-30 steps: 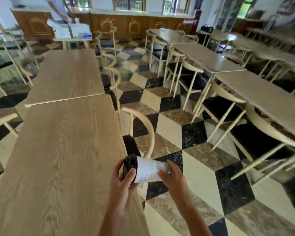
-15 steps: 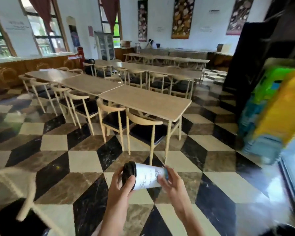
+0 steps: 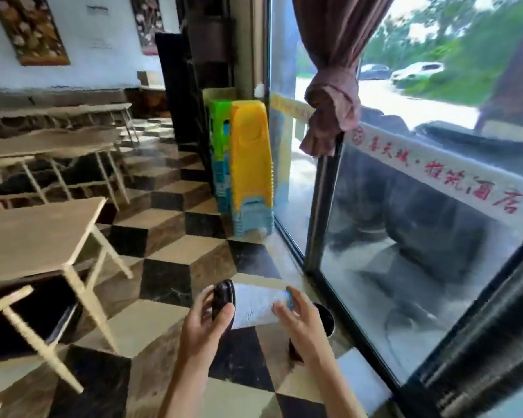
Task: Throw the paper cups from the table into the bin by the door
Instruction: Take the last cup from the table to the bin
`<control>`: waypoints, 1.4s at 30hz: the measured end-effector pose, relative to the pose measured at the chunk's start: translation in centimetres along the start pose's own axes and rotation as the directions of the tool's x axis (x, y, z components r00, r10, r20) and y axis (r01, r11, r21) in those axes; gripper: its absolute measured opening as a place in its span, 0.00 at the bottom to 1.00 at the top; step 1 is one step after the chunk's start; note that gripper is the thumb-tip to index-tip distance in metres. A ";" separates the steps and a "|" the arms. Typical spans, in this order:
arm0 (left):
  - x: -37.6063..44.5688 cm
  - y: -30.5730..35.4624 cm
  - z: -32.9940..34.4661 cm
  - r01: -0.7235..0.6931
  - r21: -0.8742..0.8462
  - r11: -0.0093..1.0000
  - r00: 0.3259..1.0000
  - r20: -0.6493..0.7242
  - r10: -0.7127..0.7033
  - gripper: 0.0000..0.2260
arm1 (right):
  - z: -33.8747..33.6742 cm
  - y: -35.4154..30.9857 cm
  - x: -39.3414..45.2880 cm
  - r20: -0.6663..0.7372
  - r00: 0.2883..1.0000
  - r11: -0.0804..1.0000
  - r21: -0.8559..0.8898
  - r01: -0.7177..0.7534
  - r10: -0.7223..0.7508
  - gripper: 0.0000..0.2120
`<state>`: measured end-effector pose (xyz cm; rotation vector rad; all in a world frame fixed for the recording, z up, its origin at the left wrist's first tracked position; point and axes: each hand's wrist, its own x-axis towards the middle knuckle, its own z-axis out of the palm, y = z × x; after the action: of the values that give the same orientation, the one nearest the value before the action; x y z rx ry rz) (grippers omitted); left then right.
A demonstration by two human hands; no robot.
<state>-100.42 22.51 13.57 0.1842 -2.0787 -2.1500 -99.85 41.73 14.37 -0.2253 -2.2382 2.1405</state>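
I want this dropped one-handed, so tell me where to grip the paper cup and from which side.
Take the paper cup around its white wall, mid-length, coming from above. It lies sideways between the left hand, at the black lid, and the right hand, at the base, so the top of the wall is bare. The lid end is wider, which should stop a slip that way. The dark bin sits just beyond.

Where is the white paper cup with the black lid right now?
In the head view, the white paper cup with a black lid lies sideways low in the middle, held between the left hand and right hand, above the dark round bin beside the glass door.
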 end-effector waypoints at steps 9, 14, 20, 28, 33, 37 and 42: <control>16.7 -3.9 12.6 0.033 0.017 0.999 0.953 0.299 -0.037 0.21 | -7.9 2.6 16.3 -0.239 0.970 0.993 -0.092 -0.070 0.046 0.25; 24.7 -5.2 17.7 0.092 0.078 0.993 0.913 0.391 -0.116 0.27 | -10.4 4.3 24.4 -0.302 0.949 0.988 -0.089 -0.124 0.092 0.26; 30.2 -8.2 24.3 0.173 0.123 0.977 0.866 0.453 -0.210 0.27 | -14.6 7.3 31.3 -0.348 0.916 0.969 -0.063 -0.237 0.202 0.27; 34.3 -16.8 31.9 0.286 0.227 0.931 0.851 0.387 -0.356 0.33 | -20.8 15.9 39.2 -0.265 0.906 0.932 -0.066 -0.358 0.329 0.25; 36.0 -26.3 34.3 0.406 0.310 0.860 0.807 0.320 -0.496 0.35 | -22.6 25.1 42.6 -0.199 0.861 0.876 -0.029 -0.482 0.467 0.27; 36.6 -36.0 34.7 0.522 0.362 0.773 0.739 0.261 -0.621 0.31 | -22.7 34.9 44.2 -0.177 0.801 0.809 -0.043 -0.587 0.572 0.26; 37.0 -49.5 34.6 0.607 0.396 0.690 0.676 0.200 -0.709 0.28 | -21.7 48.8 45.7 -0.190 0.724 0.730 -0.048 -0.681 0.663 0.25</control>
<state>-144.17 51.03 -34.19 0.7859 -2.8991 -2.3265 -138.47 71.12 -36.53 -1.3701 -2.4198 2.1295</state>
